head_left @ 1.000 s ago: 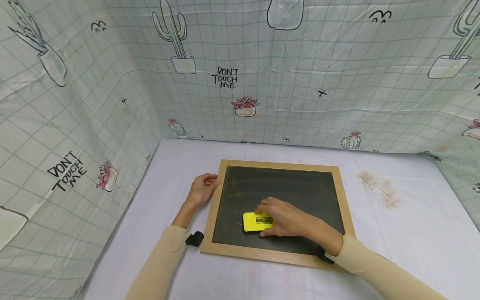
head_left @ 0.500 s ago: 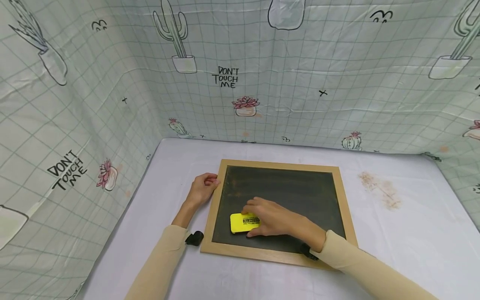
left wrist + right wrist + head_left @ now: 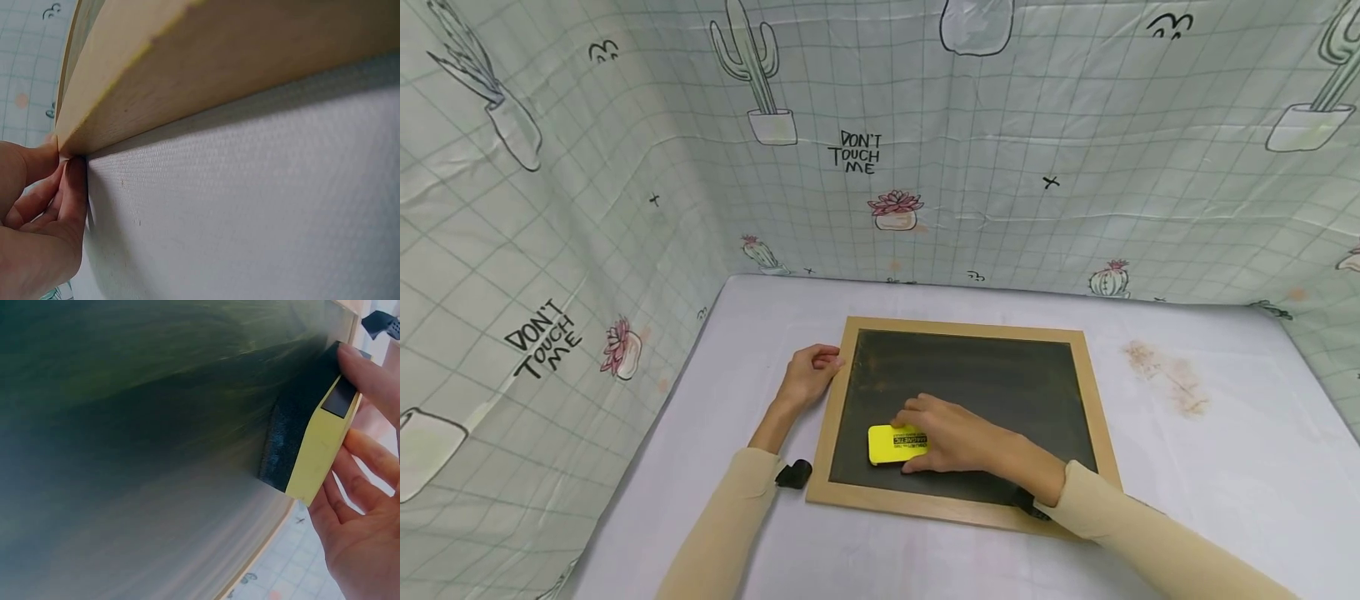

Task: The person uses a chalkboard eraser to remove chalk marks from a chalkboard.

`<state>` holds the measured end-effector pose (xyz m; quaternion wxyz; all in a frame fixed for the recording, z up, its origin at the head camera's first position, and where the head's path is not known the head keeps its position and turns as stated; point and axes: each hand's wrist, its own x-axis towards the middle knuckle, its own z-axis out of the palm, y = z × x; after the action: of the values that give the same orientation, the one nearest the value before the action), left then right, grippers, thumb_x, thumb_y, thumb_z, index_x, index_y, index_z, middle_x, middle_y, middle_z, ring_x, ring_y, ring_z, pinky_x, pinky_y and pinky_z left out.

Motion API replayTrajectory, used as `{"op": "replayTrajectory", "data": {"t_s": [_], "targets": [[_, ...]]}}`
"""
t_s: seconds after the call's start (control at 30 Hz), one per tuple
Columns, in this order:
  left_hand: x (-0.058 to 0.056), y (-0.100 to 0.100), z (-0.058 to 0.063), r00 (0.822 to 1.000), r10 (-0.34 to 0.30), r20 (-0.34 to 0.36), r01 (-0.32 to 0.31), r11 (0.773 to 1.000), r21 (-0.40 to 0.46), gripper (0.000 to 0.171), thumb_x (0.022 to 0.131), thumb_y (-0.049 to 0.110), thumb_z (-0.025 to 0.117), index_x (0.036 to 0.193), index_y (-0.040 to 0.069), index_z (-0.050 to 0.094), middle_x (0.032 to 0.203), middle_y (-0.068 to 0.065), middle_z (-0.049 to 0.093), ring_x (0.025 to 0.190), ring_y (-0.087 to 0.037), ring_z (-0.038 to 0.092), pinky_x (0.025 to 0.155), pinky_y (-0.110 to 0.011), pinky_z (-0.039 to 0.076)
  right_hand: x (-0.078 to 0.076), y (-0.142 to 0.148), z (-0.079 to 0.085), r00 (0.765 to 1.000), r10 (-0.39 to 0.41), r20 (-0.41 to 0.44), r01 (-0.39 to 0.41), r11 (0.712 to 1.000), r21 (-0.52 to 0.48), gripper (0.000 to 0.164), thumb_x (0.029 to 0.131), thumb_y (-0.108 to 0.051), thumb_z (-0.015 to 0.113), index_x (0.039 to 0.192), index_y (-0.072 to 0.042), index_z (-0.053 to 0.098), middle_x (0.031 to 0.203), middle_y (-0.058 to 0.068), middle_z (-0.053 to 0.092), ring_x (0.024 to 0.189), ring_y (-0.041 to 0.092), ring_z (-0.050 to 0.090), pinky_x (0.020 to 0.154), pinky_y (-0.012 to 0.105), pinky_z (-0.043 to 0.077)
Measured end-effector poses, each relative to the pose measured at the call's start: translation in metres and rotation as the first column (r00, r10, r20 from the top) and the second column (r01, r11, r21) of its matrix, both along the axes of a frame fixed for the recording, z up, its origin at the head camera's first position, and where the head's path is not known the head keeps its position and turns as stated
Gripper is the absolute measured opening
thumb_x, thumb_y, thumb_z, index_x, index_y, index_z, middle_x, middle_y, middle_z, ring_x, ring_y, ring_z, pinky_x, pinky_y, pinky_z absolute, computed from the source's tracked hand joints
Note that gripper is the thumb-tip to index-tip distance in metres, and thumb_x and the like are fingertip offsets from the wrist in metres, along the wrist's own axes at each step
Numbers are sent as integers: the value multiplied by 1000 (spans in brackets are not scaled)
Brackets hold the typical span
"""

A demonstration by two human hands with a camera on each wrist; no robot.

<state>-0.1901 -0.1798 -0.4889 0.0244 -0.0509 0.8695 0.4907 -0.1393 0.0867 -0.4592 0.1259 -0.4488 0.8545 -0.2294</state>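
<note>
A small blackboard [image 3: 970,383] in a light wooden frame lies flat on the table. My right hand [image 3: 958,433] grips a yellow board eraser [image 3: 887,444] with black print, on the lower left part of the dark surface. In the right wrist view the eraser [image 3: 322,447] shows its dark felt side toward the board, with thumb and fingers on opposite edges. At the frame's left side is my left hand [image 3: 808,375]. In the left wrist view its thumb and curled fingers [image 3: 75,187] pinch the edge of the wooden frame [image 3: 144,81].
A white cloth covers the table [image 3: 760,325], with a brownish stain [image 3: 1165,379] right of the board. A hanging cloth [image 3: 985,167] printed with cacti and grid lines closes off the back and sides. Black wrist-worn devices [image 3: 795,474] sit at both cuffs.
My right hand has slid the eraser left across the board, then hardly moved over the last half second. The left hand stays at the frame. The head view has shifted slightly.
</note>
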Motion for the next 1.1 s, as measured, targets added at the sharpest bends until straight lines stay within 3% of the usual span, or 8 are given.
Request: {"op": "replayTrajectory", "data": {"t_s": [0.27, 0.9, 1.1], "targets": [[0, 2, -1, 1000, 1, -12, -1, 1000, 4, 27, 99, 6, 68, 121, -10, 67, 108, -21, 69, 97, -30, 64, 88, -40, 52, 4, 20, -2, 1000, -27, -2, 27, 999, -17, 55, 84, -33, 88, 126, -4, 69, 121, 8, 66, 98, 17, 54, 83, 34, 53], [0, 1, -1, 1000, 3, -17, -3, 1000, 20, 26, 99, 4, 67, 121, -10, 67, 106, -21, 69, 97, -30, 64, 86, -36, 51, 14, 63, -1, 993, -117, -26, 118, 993, 6, 53, 81, -34, 89, 123, -6, 71, 116, 5, 66, 94, 13, 54, 81, 33, 54], [1, 1, -2, 1000, 4, -11, -4, 1000, 18, 27, 100, 5, 67, 122, -10, 66, 108, -21, 69, 98, -31, 64, 89, -41, 52, 18, 78, -2, 990, -141, -24, 141, 990, -11, 52, 81, -33, 89, 122, -7, 71, 116, 4, 66, 94, 13, 54, 81, 34, 53]]}}
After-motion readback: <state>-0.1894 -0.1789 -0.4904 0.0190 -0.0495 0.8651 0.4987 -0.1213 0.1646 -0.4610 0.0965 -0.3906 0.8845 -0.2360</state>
